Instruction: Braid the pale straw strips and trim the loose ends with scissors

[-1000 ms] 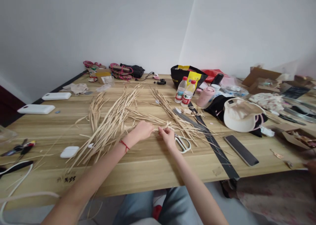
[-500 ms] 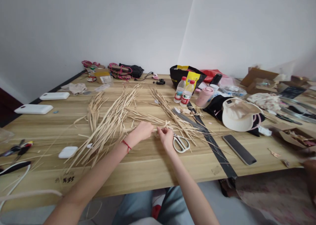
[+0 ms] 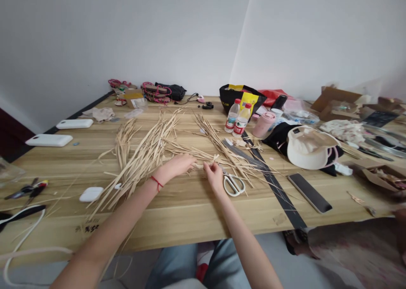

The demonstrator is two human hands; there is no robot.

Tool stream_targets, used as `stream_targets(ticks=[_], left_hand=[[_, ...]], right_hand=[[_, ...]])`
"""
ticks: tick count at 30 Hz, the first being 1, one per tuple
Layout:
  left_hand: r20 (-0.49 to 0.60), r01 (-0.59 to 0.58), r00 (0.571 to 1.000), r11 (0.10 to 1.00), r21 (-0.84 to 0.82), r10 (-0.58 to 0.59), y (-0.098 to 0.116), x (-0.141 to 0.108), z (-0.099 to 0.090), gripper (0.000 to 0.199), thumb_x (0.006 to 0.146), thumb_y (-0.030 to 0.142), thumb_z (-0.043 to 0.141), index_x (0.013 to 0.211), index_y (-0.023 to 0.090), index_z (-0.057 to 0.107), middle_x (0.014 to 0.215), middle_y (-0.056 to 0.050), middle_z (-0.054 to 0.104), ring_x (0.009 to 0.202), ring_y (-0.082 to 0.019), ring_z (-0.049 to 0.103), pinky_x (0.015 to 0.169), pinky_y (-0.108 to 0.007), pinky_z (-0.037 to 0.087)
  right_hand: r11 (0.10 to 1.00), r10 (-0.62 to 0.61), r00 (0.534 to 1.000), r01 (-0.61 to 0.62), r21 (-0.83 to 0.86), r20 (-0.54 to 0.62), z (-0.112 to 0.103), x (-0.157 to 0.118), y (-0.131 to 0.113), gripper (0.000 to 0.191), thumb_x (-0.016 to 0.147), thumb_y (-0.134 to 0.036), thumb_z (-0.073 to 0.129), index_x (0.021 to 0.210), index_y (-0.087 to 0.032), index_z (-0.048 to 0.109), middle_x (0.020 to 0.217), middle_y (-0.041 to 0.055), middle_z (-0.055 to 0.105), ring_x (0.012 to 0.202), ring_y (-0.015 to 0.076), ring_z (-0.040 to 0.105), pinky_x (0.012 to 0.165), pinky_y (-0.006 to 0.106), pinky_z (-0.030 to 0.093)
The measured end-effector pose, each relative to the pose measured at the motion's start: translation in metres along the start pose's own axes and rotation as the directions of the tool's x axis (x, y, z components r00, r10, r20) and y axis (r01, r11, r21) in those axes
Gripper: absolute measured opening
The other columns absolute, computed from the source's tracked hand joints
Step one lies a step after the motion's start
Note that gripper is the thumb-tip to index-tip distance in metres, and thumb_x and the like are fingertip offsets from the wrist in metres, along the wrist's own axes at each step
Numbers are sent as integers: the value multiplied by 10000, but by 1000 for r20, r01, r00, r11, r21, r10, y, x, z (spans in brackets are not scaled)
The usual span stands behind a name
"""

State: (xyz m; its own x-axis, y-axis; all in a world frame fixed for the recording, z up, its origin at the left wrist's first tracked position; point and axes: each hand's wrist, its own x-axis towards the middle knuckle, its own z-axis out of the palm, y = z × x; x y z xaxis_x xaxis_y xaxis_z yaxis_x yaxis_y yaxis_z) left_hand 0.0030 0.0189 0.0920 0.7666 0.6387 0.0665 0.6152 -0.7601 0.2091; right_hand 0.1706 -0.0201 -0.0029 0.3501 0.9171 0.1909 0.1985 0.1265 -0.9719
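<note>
My left hand (image 3: 180, 164), with a red string bracelet on the wrist, is closed over pale straw strips; its fingertips are partly hidden. My right hand (image 3: 214, 175) pinches the same short, braided-looking length of straw (image 3: 199, 166) between thumb and fingers, close beside the left. A short end of straw (image 3: 216, 158) pokes up above the right hand. White-handled scissors (image 3: 234, 185) lie flat just right of the right hand. Loose straw strips (image 3: 142, 154) spread in a large heap to the left, and another bundle (image 3: 211, 130) stretches behind the hands toward the right.
A dark phone (image 3: 309, 192) and a cream cap (image 3: 307, 149) lie to the right. Two water bottles (image 3: 241, 121) and a pink cup (image 3: 264, 125) stand behind. White power banks (image 3: 49, 140) and a white earbud case (image 3: 91, 194) are at left. Another person's patterned clothing (image 3: 355, 246) shows lower right.
My left hand has shifted slightly left and its fingers have flattened forward. My right hand keeps its pinch on the straw. The whole view has turned a little.
</note>
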Motion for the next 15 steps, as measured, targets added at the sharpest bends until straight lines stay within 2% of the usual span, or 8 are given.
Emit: stream_targets(ticks=[6,11,15], left_hand=[[21,97,995,994,-39,-97,-5,-4,3,187,853,316,499,849,179,626,828,-66,660,787,-198,609,704,-266,417],[45,121,992,983,-136,-115,-1,-2,4,195,818,304,538,947,183,619,904,-64,670,803,-189,611,678,-244,415],[94,94,993,972,-214,-75,0,1,3,323,773,232,583,1095,206,603,1015,-69,677,889,-197,615,723,-243,422]], right_hand=[[990,-51,992,35,134,114,1,-1,2,329,784,-505,537,728,-181,542,663,-13,544,631,132,479,629,251,396],[967,-70,988,33,252,139,6,-7,0,281,814,-481,522,838,-204,563,807,19,616,789,160,559,793,304,421],[940,-101,981,40,338,166,6,-10,-11,275,853,-471,481,863,-210,567,856,41,648,851,175,592,848,342,423]])
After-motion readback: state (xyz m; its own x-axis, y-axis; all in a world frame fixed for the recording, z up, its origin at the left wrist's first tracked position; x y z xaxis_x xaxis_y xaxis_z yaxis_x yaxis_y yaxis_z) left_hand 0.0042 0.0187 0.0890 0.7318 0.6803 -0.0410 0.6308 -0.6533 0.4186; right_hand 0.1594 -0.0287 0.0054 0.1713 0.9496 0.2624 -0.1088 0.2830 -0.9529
